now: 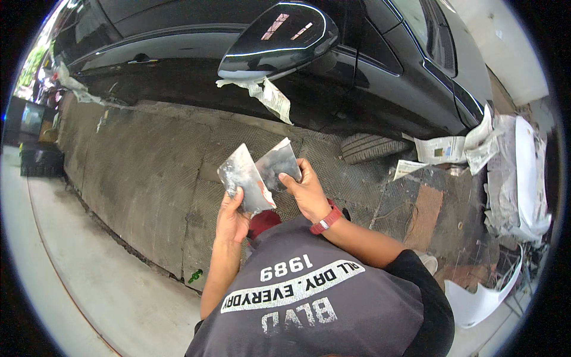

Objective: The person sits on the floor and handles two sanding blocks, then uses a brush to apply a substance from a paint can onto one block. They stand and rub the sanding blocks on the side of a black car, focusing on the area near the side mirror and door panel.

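Observation:
In my left hand (231, 219) is a flat, grey, rectangular putty spreader (242, 176), smeared whitish, with a reddish streak along its right edge. The thumb presses on its face and the fingers are behind it. My right hand (308, 193) pinches a second, darker grey spreader (277, 162) between thumb and fingers; its upper edge carries a pale smear. The two spreaders are side by side in front of my body, the left one partly overlapping the right one in view. A red watch strap (326, 221) is round my right wrist.
A black car (178, 71) stands ahead, its side mirror (279, 38) edged below with torn masking paper (270, 98). A tyre (376, 147) lies under its side. More paper (443, 149) hangs at the right, near white bumper-like panels (526, 172). Dark textured flooring (148, 178) lies below.

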Demonstrator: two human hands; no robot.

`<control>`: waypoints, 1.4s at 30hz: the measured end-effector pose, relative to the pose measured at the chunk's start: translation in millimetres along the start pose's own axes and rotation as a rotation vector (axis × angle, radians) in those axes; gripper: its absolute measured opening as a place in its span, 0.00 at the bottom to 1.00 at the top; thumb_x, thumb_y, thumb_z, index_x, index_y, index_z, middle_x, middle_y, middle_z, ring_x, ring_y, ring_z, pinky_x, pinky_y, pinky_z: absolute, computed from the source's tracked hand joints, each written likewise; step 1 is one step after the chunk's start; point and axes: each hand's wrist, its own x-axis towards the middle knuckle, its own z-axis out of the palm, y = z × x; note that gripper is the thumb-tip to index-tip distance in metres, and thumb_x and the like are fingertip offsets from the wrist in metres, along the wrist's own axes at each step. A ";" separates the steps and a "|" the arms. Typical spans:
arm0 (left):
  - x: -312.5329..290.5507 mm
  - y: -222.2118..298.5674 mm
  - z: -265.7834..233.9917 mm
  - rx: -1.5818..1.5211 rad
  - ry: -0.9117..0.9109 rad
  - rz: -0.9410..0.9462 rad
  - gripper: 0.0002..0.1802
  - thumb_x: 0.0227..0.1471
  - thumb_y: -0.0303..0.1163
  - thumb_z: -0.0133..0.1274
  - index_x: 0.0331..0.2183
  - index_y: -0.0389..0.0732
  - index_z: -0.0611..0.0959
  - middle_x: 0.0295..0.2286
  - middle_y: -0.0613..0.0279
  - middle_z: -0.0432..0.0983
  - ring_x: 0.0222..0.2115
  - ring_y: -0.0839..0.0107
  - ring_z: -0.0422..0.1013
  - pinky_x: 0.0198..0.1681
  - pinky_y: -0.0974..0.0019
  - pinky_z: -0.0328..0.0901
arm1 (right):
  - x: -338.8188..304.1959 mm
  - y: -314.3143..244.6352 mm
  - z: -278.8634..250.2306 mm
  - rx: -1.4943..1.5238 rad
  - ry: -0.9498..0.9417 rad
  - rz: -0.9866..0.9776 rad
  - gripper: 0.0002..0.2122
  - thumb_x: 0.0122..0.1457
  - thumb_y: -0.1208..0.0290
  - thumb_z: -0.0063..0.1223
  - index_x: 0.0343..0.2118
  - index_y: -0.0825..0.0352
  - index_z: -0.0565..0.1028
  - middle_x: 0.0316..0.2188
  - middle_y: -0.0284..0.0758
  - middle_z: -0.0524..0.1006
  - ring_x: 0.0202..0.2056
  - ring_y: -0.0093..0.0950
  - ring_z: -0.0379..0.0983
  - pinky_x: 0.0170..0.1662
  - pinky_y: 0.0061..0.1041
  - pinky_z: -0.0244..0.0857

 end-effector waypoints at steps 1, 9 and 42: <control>2.7 7.7 -6.5 0.015 0.015 -0.008 0.27 0.69 0.35 0.59 0.63 0.38 0.74 0.57 0.55 0.79 0.58 0.61 0.76 0.63 0.55 0.73 | -0.5 5.7 9.6 0.049 0.031 -0.001 0.17 0.68 0.76 0.64 0.54 0.68 0.69 0.44 0.32 0.78 0.42 0.20 0.76 0.43 0.23 0.74; 4.1 54.2 -71.2 0.014 -0.155 -0.200 0.23 0.69 0.34 0.58 0.61 0.38 0.77 0.53 0.56 0.82 0.53 0.63 0.80 0.59 0.54 0.76 | 6.8 45.5 82.5 -0.249 0.063 -0.034 0.23 0.72 0.66 0.58 0.64 0.70 0.66 0.50 0.40 0.78 0.48 0.29 0.78 0.47 0.31 0.75; 17.4 138.4 -139.9 0.018 0.035 0.099 0.28 0.67 0.32 0.60 0.64 0.35 0.73 0.57 0.50 0.79 0.58 0.58 0.78 0.58 0.49 0.78 | 90.9 -107.8 74.2 -0.965 0.497 -0.890 0.25 0.62 0.79 0.55 0.64 0.70 0.74 0.48 0.49 0.74 0.51 0.47 0.72 0.56 0.44 0.69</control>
